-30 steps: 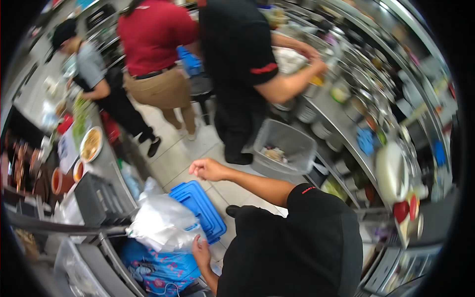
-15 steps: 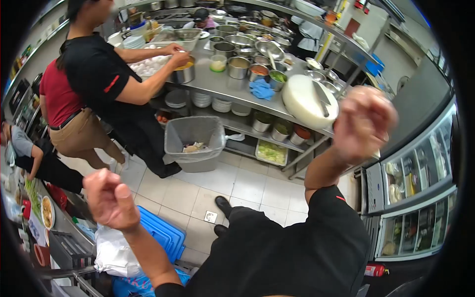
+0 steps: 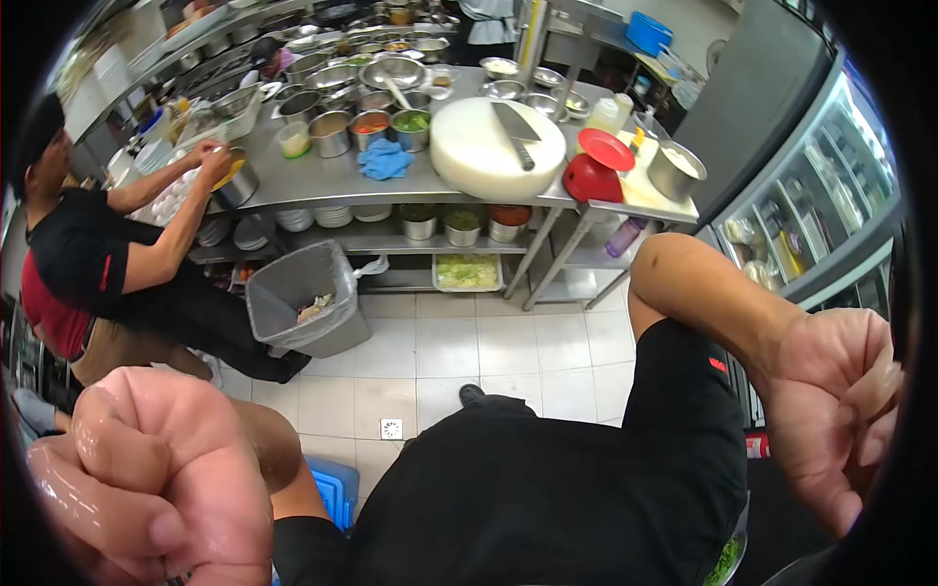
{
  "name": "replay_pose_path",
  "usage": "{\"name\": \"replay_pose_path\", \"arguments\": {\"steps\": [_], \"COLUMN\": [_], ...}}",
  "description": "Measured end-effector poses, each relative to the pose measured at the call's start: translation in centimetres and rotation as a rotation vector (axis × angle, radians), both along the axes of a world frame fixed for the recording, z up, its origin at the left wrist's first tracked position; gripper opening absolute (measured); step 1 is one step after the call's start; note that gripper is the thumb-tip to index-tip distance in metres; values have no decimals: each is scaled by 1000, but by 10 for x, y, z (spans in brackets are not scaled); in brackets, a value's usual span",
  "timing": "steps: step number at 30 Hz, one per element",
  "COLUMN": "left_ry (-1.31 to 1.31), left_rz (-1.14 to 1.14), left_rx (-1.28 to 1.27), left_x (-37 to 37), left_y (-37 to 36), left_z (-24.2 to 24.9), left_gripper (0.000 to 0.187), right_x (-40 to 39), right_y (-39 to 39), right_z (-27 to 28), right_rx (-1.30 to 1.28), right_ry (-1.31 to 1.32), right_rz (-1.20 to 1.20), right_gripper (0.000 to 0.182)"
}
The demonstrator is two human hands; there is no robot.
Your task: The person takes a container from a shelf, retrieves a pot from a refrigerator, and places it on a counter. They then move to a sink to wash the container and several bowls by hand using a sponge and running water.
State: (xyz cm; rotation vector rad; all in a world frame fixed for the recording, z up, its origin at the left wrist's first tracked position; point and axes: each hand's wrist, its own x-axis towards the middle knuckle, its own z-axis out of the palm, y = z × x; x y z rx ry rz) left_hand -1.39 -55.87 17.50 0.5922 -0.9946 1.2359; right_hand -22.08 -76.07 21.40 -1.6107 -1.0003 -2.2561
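Observation:
My left hand [image 3: 161, 479] is close to the camera at the lower left, its wet-looking fingers curled into the palm. I see nothing held in it. On the far right my right hand [image 3: 835, 410] is bent at the wrist with fingers curled inward. No object shows in it, and the dark rim of the view cuts off part of its fingers. Both hands are in the air, apart from the steel counter. On that counter lies a thick round white chopping block [image 3: 469, 156] with a cleaver [image 3: 514, 132] on top.
A red kitchen scale [image 3: 596, 171] and a steel pot [image 3: 676, 172] stand right of the block. Blue cloth [image 3: 385, 159] lies left of it. A lined grey bin [image 3: 308, 293] is on the floor. A co-worker [image 3: 107, 220] handles eggs at left. Glass-door fridge [image 3: 811, 186] on the right.
The view has swung right, bringing the scale and pot into sight. My left hand has come nearer the camera, and my right hand has moved outward and down.

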Motion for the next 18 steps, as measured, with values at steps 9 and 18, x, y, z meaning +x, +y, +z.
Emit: {"name": "replay_pose_path", "arguments": {"steps": [9,18], "left_ry": [-56,-107], "left_rz": [-240,-479], "left_rx": [93,127], "left_x": [-18,-25], "left_y": [-64,-99], "left_z": [-3,3], "left_gripper": [21,23], "right_x": [-78,-125], "right_y": [-51,-56], "right_z": [-19,-31], "right_rx": [18,6], "right_ry": [-63,-106], "right_rz": [-103,-213], "right_gripper": [22,19]}}
